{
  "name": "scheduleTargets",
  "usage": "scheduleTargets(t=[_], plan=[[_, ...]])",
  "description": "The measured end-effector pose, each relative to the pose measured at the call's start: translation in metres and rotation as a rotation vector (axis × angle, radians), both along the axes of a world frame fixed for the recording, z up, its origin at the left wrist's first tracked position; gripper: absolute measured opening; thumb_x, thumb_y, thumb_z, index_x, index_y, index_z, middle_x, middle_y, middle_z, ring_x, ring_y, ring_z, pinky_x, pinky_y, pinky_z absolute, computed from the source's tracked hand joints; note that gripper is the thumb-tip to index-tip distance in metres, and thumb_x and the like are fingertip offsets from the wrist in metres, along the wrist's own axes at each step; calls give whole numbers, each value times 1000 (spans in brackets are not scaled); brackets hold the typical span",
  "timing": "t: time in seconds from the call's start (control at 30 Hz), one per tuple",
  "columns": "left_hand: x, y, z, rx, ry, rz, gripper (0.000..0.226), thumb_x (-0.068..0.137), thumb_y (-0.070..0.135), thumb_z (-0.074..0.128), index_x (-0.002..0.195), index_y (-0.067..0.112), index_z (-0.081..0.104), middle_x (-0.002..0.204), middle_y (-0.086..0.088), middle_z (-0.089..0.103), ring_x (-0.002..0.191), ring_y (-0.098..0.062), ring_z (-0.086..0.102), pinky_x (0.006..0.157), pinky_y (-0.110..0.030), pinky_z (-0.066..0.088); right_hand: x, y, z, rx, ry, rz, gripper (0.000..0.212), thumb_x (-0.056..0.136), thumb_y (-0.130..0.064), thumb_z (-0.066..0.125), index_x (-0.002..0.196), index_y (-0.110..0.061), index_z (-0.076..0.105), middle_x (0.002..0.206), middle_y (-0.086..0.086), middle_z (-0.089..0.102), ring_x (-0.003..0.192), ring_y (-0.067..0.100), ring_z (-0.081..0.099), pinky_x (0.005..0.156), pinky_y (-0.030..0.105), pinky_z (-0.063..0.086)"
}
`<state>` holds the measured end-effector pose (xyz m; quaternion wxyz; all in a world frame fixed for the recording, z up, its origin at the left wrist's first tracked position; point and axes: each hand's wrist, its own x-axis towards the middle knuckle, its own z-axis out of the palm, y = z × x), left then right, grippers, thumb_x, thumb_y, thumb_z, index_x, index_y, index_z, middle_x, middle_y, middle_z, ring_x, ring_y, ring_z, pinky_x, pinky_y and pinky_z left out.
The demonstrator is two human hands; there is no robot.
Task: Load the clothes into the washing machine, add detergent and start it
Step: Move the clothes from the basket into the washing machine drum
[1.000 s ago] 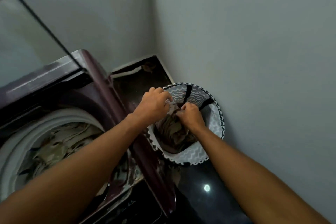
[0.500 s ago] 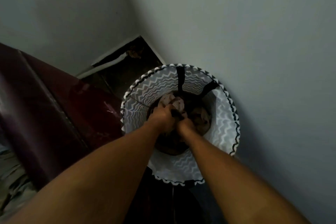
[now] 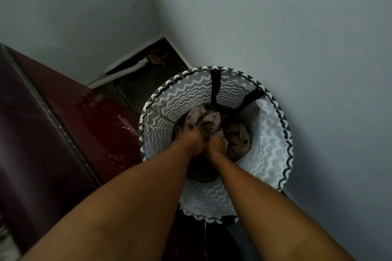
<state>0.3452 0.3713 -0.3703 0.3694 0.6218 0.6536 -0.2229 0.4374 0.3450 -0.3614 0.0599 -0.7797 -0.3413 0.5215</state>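
A round laundry basket [image 3: 269, 137] with a grey-and-white zigzag lining stands in the corner by the wall. Deep inside lie crumpled clothes [image 3: 237, 140], brownish and pale pink. Both my arms reach down into the basket. My left hand [image 3: 194, 139] and my right hand [image 3: 216, 144] are side by side at the bottom, fingers curled into the dark cloth there. The maroon washing machine [image 3: 63, 133] fills the left side; only its side and top edge show, its drum is out of view.
Grey walls meet in a corner right behind the basket. A dark gap of floor [image 3: 148, 70] with a pale skirting strip lies between machine and wall. Black strap handles [image 3: 215, 87] hang inside the basket's far rim.
My view has swung right and down, so the machine's drum has left the frame. Both hands have sunk from the basket's rim to its bottom and closed on the clothes.
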Motion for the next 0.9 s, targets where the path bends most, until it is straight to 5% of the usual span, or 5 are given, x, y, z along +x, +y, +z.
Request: scheduleTargets(t=[0.2,0.4,0.6,0.73,0.9], plan=[[-5,4,68,-103,-24,-58,77,93,39,56,155,27,13,162,-15,9,145,-44,18,117,-57,24,8,-5,73,179,50,-128,42,93,-42,52,83,-7,72,90,12,69,85,30,63,70,26,39],[-15,-4,152,-90,-145,64,97,57,39,87,140,18,41,141,-10,47,127,-31,49,103,-45,46,3,-1,175,278,165,-322,55,97,-35,48,45,-18,58,59,-4,65,60,16,60,59,27,43],[-24,-42,255,10,-610,382,55,59,21,80,109,31,60,90,-2,70,79,-14,67,67,-31,57,-7,-2,275,413,333,-422,37,78,-15,54,43,-17,44,48,0,52,55,22,49,53,32,40],[-44,-65,309,221,-798,490,51,71,-7,78,114,18,64,96,8,70,89,2,64,77,-17,53,-27,-1,339,202,750,-640,7,64,-5,44,64,-7,51,71,11,57,64,28,58,62,30,47],[-77,-80,371,519,-667,660,41,74,36,66,97,2,69,99,-20,71,92,-21,66,77,-42,54,-72,5,411,242,1142,-531,25,69,-4,39,81,2,60,77,13,60,66,26,61,59,25,52]])
